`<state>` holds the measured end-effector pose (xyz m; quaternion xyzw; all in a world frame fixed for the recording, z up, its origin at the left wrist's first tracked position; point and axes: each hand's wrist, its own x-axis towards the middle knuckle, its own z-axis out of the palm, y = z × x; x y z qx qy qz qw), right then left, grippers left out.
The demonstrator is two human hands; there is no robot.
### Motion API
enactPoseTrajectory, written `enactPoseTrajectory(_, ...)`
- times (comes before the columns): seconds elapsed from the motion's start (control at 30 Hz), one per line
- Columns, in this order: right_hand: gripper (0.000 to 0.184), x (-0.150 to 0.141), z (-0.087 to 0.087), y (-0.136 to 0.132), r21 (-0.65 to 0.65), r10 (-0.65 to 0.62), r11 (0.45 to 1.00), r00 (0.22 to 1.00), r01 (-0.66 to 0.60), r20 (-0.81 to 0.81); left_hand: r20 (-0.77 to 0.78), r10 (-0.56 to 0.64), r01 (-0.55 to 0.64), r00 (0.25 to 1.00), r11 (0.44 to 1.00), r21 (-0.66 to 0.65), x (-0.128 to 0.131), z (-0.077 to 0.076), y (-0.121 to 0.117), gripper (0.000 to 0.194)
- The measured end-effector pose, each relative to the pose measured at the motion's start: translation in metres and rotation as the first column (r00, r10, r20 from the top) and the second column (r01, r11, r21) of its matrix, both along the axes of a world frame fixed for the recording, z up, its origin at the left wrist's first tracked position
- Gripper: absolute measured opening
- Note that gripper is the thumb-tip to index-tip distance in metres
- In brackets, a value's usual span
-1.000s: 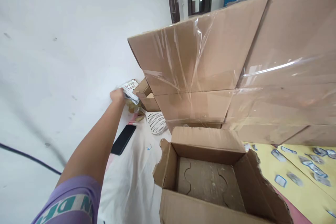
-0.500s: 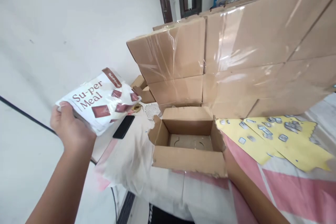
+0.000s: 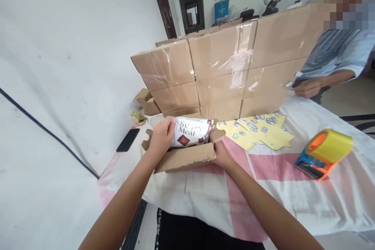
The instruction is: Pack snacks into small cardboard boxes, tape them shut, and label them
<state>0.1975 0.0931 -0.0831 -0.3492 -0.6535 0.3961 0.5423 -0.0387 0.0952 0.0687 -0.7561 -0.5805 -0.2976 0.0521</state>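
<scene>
My left hand (image 3: 160,137) grips a white "Super Meal" pouch (image 3: 191,131) with brown squares printed on it. The pouch lies in the mouth of a small open cardboard box (image 3: 184,159) on the cloth-covered table. My right hand (image 3: 222,155) holds the box at its front right corner, fingers curled on the cardboard.
A wall of taped cardboard cartons (image 3: 222,74) stands behind the box. Yellow sticker sheets (image 3: 258,133) lie to the right, then an orange and blue tape dispenser (image 3: 325,152). A black phone (image 3: 127,140) lies left. Another person's hand (image 3: 307,87) rests at the far right.
My left hand has carried the pouch from the left side over and down into the open box. My right hand has come onto the box's front corner. The view has pulled back.
</scene>
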Motion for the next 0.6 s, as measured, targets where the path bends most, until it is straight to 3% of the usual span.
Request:
enactPoseTrajectory(0.07, 0.08, 0.003, -0.003, 0.001, -0.024, -0.015, 1.0, 1.0, 0.015, -0.01, -0.096, -0.099, 0.082, 0.991, 0.983, -0.163, -0.003, -0.008, 0.003, 0.027)
enactPoseTrajectory(0.2, 0.095, 0.008, -0.004, 0.004, 0.005, -0.04, 0.999, 0.999, 0.04, 0.015, -0.186, -0.153, 0.099, 0.97, 0.957, -0.272, -0.013, -0.008, -0.004, 0.021)
enactPoseTrajectory(0.3, 0.106, 0.012, 0.0, 0.003, 0.049, -0.019, 0.999, 0.997, 0.015, 0.069, -0.212, -0.088, 0.039, 0.973, 0.974, -0.225, -0.024, -0.004, -0.023, 0.02)
enactPoseTrajectory(0.37, 0.107, 0.015, 0.004, 0.0, 0.044, -0.033, 0.999, 0.992, 0.028, 0.119, -0.105, 0.054, -0.063, 0.993, 0.994, -0.088, -0.036, -0.01, -0.042, 0.024)
enactPoseTrajectory(0.43, 0.108, 0.02, 0.01, -0.005, 0.045, -0.053, 0.998, 0.983, 0.046, 0.177, 0.193, 0.218, -0.237, 0.957, 0.968, 0.082, -0.049, -0.028, -0.064, 0.034)
enactPoseTrajectory(0.5, 0.11, 0.024, 0.016, -0.01, 0.066, -0.078, 0.996, 0.971, 0.064, 0.225, 0.457, 0.272, -0.339, 0.847, 0.938, 0.07, -0.059, -0.057, -0.08, 0.05)
enactPoseTrajectory(0.6, 0.112, 0.025, 0.022, -0.016, 0.123, -0.108, 0.989, 0.955, 0.076, 0.275, 0.505, 0.084, -0.068, 0.859, 0.996, -0.05, -0.06, -0.098, -0.086, 0.067)
